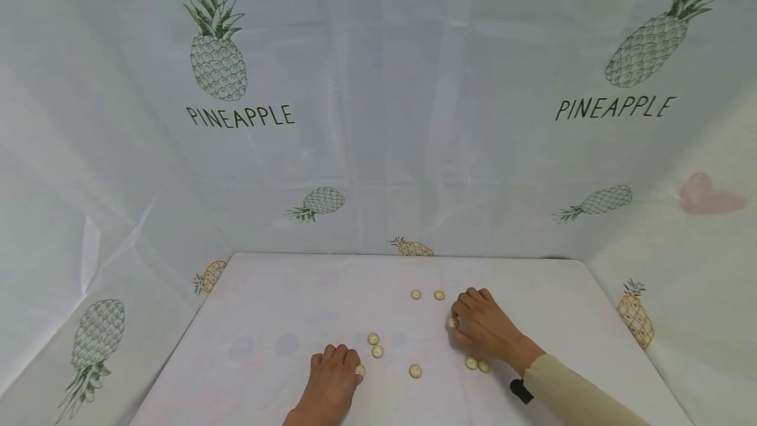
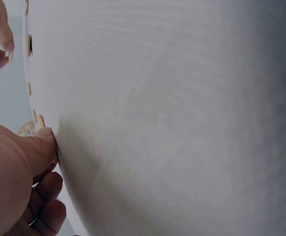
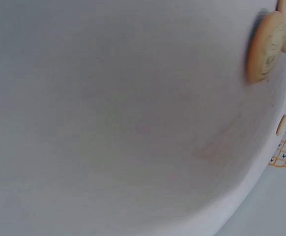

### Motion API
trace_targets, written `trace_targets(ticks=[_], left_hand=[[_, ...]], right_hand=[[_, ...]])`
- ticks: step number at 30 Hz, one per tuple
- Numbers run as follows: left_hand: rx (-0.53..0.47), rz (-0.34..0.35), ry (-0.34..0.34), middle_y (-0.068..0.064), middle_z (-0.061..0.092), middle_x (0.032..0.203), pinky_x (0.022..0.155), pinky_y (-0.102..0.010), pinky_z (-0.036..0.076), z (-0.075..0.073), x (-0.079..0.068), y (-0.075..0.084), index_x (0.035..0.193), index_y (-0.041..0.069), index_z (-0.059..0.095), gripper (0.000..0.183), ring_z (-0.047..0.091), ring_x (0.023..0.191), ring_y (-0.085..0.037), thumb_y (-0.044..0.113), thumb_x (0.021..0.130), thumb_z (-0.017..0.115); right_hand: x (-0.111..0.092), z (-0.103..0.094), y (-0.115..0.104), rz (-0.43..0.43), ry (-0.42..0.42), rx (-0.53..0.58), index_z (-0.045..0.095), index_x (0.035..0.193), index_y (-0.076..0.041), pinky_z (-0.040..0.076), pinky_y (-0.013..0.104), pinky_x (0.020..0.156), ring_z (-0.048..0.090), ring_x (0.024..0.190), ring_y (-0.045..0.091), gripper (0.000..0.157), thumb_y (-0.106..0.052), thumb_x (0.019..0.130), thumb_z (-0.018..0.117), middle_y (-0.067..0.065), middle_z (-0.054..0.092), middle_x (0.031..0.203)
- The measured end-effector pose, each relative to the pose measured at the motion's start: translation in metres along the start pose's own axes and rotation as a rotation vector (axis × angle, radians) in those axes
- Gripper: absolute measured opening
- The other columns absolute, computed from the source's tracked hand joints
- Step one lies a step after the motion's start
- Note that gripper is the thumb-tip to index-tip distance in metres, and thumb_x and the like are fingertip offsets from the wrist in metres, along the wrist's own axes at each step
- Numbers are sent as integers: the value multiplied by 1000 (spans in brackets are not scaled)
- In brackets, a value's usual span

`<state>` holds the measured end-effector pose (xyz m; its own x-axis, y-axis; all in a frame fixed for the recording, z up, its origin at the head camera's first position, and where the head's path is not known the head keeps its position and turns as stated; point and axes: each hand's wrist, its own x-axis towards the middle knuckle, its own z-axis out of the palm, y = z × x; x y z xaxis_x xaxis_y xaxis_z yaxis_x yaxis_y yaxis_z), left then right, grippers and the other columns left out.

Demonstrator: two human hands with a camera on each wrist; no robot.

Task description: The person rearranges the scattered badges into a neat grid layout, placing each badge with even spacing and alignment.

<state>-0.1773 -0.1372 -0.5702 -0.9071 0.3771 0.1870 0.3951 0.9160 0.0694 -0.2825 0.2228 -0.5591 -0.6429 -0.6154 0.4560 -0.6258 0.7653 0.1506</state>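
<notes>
My left hand (image 1: 332, 378) is low over the white cloth. Its thumb and fingers pinch a small round tan disc (image 1: 360, 370) close to the surface. My right hand (image 1: 489, 329) pinches another such disc (image 1: 453, 323) between thumb and finger. In the left wrist view that disc (image 2: 10, 56) is held above the cloth. Two discs (image 1: 373, 338) lie close together just beyond my left hand. A pair (image 1: 471, 363) rests below my right hand. Up close, a disc (image 3: 266, 46) has dark markings on its top; their meaning cannot be made out.
A lone disc (image 1: 416, 371) lies between the hands. Two more (image 1: 416, 294) sit apart farther back. A black object (image 1: 521, 391) shows beside the right sleeve. Pineapple-print cloth walls (image 1: 384, 117) surround the back and sides of the white-covered table (image 1: 248, 301).
</notes>
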Motion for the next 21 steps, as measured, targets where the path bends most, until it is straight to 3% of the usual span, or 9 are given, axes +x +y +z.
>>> trace_targets(ticks=[12,21], left_hand=[[-14,-14,-19,5,53,91,78,-42,42,1,0,0,100,16,62,29,44,88,-15,36,91,81],[-19,-19,-30,5,53,92,79,-42,44,-2,0,1,100,16,62,29,44,89,-14,35,91,81]], right_hand=[[26,9,-2,-23,37,22,66,91,-16,38,38,81,46,85,18,19,-29,83,79,-4,57,88],[52,16,-7,-7,-29,67,68,95,-15,39,39,85,47,88,18,20,-30,86,79,-3,60,91]])
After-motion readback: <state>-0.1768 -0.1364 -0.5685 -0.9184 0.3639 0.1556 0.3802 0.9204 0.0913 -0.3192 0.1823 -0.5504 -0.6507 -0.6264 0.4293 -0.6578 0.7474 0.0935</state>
